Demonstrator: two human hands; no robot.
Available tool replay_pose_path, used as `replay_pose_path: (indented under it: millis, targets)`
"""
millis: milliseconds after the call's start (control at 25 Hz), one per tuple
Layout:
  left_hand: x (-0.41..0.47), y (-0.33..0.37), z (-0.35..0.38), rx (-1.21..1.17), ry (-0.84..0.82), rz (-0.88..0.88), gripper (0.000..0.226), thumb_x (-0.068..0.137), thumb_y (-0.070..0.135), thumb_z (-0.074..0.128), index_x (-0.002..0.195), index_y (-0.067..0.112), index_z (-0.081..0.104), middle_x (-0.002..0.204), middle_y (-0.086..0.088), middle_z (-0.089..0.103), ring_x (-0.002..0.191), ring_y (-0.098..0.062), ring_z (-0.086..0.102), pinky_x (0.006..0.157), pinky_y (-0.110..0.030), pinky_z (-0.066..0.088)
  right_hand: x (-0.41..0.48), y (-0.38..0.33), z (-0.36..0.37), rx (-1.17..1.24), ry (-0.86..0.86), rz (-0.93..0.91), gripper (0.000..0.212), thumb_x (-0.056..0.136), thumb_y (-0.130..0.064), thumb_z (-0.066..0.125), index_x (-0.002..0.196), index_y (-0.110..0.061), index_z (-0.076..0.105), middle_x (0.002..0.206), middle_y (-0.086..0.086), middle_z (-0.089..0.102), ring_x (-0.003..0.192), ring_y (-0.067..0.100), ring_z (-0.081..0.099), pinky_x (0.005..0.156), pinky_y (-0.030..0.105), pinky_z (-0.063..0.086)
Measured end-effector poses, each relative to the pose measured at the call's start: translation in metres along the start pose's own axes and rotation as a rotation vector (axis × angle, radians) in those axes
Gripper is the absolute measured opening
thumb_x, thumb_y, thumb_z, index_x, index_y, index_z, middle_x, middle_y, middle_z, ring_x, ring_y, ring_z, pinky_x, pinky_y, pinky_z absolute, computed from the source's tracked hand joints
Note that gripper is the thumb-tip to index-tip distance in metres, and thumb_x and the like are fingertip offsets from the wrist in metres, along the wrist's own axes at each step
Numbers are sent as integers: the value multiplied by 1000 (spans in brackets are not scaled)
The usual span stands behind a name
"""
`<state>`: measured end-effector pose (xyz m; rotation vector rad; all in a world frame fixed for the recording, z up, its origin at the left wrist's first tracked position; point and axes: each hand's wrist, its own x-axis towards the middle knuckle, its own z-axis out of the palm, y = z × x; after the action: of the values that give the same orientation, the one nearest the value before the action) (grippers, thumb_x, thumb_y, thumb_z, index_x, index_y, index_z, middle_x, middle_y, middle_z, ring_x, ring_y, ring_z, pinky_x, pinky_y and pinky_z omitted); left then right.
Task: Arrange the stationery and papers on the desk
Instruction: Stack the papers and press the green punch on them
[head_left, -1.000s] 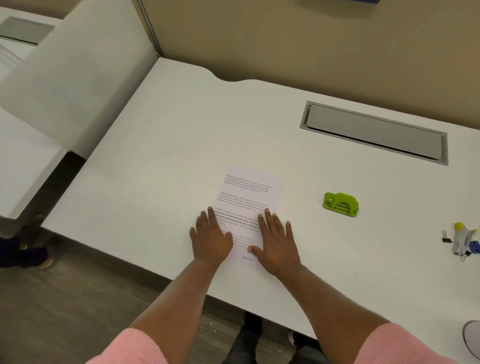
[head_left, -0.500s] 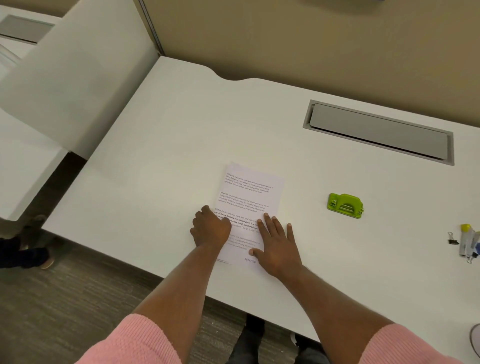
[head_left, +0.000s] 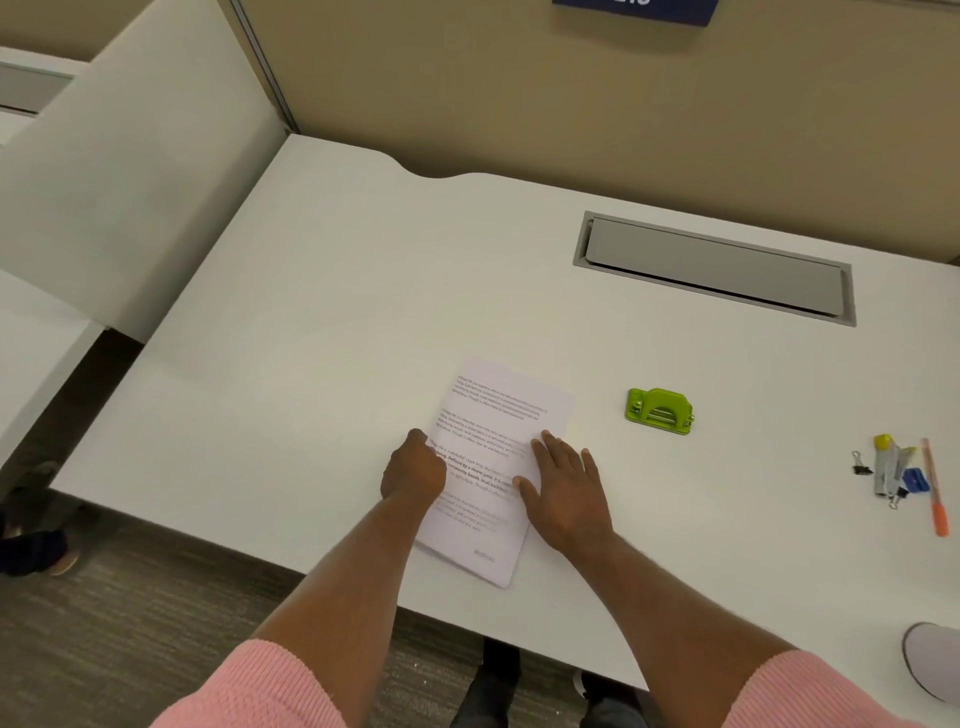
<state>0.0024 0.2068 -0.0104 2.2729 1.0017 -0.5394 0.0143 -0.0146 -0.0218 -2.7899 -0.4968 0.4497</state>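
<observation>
A printed paper (head_left: 493, 467) lies on the white table (head_left: 322, 322), near the front edge. It sits a little crooked, with its near corner close to the edge.

The left hand (head_left: 413, 470) is at the left side of the paper. Its fingers are curled in like a loose fist, so this grip is closed. It touches the paper's left edge, but I cannot tell if it has hold of the edge. A second ago this hand lay flat with its fingers spread out. Half a second ago it had begun to curl.

The right hand (head_left: 563, 491) lies flat on the right side of the paper with its fingers spread. This grip is wide open and holds nothing; it just presses down. It looks the same as before.

The paper has turned a bit since a second ago, and it now lies more slanted on the table.

A green hole punch (head_left: 658, 411) sits on the table to the right of the paper, well apart from it. Far to the right is a small pile of things: a black clip (head_left: 861, 464), an orange pen (head_left: 935, 488), and some small blue and yellow bits that are too small to tell. More of this pile shows now than before.

Pink sleeves (head_left: 260, 686) cover the upper arms.
</observation>
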Motion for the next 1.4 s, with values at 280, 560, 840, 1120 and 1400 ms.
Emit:
replay_pose_path:
  millis: [280,560,840,1120,1400]
  targets:
    - [-12,15,22,174,-186,275,8,99,22,41,94,27,46,105,-5,64,90,-27,57,75,-32,41,-4,45,-19,86,106,266,57,101,-31,42,153,-12,32,160,7,33,147,23,30,123,45,18]
    - [-24,55,54,220,-357,451,13,99,22,45,99,27,57,100,3,66,95,-24,62,93,-38,46,-30,86,-30,239,124,473,62,98,-26,46,155,-13,24,146,8,48,130,29,47,106,45,37]
    - [-26,94,77,307,-362,503,16,100,22,46,109,26,59,107,4,65,107,-24,59,99,-39,40,-46,124,-42,396,186,574,53,99,-18,42,151,-29,34,127,3,50,107,31,60,89,42,50]
    - [-33,125,87,400,-194,534,18,96,43,53,98,26,59,104,6,67,103,-21,60,95,-41,36,-56,157,-38,558,223,644,57,99,-9,41,152,-30,38,112,1,54,108,23,58,91,32,45]
    - [-29,106,77,47,-91,248,12,93,26,53,91,26,65,103,5,70,95,-22,63,81,-31,47,-65,176,-43,605,254,728,63,96,-3,41,154,-26,34,109,5,52,99,21,56,88,30,44]
